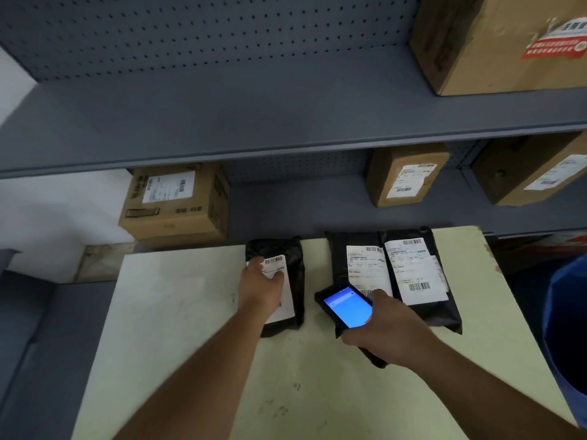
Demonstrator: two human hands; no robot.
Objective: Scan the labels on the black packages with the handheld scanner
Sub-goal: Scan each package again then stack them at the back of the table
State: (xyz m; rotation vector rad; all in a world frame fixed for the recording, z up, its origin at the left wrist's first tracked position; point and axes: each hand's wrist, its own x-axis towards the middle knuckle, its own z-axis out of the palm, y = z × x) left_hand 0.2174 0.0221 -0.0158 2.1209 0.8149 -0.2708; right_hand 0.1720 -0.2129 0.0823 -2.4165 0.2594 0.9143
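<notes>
Three black packages with white labels lie on a pale table [178, 312]. My left hand [262, 285] rests flat on the label of the left package [293, 268], fingers spread, covering part of it. My right hand [386, 331] grips the handheld scanner [344, 308], whose blue screen faces up; it hovers over the lower end of the middle package [355, 265]. The right package [419, 274] lies beside the middle one, slightly overlapping it, with its barcodes in plain sight.
Grey metal shelving with a pegboard back stands behind the table. Cardboard boxes sit on it: one [176, 201] at left, two [405, 174] at right on the lower shelf, a large one [502, 42] above. A blue object [565, 328] is at the right edge.
</notes>
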